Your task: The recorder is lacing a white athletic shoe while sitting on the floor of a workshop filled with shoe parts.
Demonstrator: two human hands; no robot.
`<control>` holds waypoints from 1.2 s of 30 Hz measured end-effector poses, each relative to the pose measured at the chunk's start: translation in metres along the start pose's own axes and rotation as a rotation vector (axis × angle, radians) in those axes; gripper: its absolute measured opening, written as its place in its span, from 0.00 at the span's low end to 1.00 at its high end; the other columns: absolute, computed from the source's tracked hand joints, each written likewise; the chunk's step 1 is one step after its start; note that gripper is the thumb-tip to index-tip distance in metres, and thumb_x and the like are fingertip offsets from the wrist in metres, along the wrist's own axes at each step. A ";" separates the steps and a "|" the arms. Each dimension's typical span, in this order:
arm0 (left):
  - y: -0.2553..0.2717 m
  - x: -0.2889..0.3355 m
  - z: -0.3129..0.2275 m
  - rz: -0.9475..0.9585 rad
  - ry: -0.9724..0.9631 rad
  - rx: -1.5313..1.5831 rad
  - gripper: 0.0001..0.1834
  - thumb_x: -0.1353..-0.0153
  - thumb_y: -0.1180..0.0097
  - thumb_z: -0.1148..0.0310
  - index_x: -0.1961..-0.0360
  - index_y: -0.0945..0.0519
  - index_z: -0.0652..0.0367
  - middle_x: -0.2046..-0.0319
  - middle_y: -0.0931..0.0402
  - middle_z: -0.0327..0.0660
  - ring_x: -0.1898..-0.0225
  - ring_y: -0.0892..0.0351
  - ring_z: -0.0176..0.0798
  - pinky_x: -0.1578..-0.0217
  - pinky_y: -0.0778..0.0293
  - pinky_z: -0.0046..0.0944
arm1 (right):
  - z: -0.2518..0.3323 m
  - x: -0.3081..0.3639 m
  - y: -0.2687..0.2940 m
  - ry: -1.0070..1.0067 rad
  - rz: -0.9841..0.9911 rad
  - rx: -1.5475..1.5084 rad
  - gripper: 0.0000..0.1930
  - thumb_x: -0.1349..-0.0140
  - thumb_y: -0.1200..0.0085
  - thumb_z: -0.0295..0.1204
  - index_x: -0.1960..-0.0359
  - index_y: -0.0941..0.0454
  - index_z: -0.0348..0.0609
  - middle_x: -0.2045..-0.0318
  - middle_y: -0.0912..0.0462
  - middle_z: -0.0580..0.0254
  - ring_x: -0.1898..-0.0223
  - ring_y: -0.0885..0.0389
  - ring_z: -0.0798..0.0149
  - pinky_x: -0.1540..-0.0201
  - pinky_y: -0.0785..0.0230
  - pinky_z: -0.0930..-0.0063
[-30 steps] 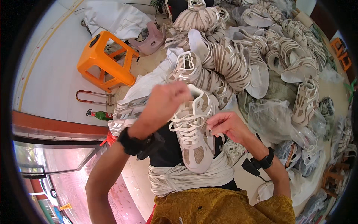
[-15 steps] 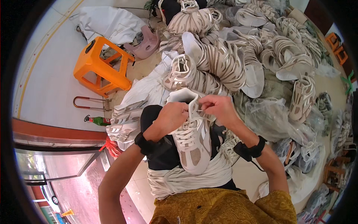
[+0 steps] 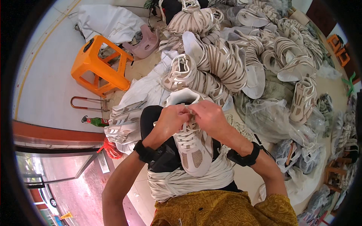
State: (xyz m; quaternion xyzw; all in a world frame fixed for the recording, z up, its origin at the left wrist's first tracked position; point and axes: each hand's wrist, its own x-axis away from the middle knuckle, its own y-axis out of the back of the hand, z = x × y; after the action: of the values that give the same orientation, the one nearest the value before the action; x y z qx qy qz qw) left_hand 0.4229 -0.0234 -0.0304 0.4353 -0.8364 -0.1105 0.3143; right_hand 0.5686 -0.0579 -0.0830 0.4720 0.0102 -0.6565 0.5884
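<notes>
A beige and white sneaker [image 3: 195, 160] rests on my lap, its toe toward me and its opening away from me. White laces [image 3: 186, 138] criss-cross its front. My left hand [image 3: 174, 119] is closed at the upper eyelets on the left; what its fingertips pinch is hidden. From the right, my right hand [image 3: 207, 116] comes over the collar with fingers pinched on the shoelace, most of which the hand covers. The fingertips of both hands nearly meet above the tongue. Under the toe, a thick bundle of white laces [image 3: 190, 184] lies across my lap.
Nested stacks of similar shoe uppers [image 3: 228, 67] pile up ahead and to the right, with clear plastic bags [image 3: 267, 116] among them. At the left are an orange stool [image 3: 81, 66], a green bottle [image 3: 97, 121] and red cord [image 3: 111, 148]. A single sneaker [image 3: 303, 98] lies at right.
My right hand has moved left and in over the shoe's upper eyelets. It was farther right, drawing the shoelace out sideways. My left hand has shifted slightly, and the fingertips are now close together.
</notes>
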 end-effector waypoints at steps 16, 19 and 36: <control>0.006 -0.002 0.003 0.037 0.022 0.062 0.07 0.47 0.53 0.71 0.74 0.25 0.63 0.83 0.29 0.33 0.85 0.34 0.23 0.85 0.37 0.24 | -0.015 0.006 0.016 -0.124 0.030 -0.180 0.06 0.61 0.44 0.22 0.77 0.25 0.42 0.81 0.26 0.61 0.78 0.26 0.62 0.76 0.34 0.73; 0.001 -0.008 0.008 0.006 -0.076 -0.093 0.08 0.47 0.54 0.71 0.73 0.24 0.62 0.84 0.30 0.33 0.84 0.34 0.23 0.85 0.37 0.25 | -0.016 0.007 0.017 -0.087 0.063 -0.132 0.06 0.61 0.44 0.21 0.78 0.25 0.41 0.82 0.26 0.61 0.79 0.26 0.61 0.77 0.34 0.73; -0.018 -0.012 0.010 -0.250 -0.348 -0.370 0.07 0.54 0.55 0.73 0.76 0.25 0.63 0.77 0.27 0.52 0.72 0.27 0.55 0.70 0.32 0.48 | -0.017 0.005 0.004 0.068 0.065 0.075 0.06 0.64 0.47 0.21 0.81 0.30 0.39 0.83 0.29 0.58 0.79 0.27 0.59 0.78 0.34 0.69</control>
State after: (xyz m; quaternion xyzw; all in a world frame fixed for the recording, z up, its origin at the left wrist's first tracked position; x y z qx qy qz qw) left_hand 0.4335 -0.0255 -0.0516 0.4449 -0.7831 -0.3724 0.2239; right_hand 0.5827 -0.0531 -0.0929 0.5158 -0.0099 -0.6206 0.5905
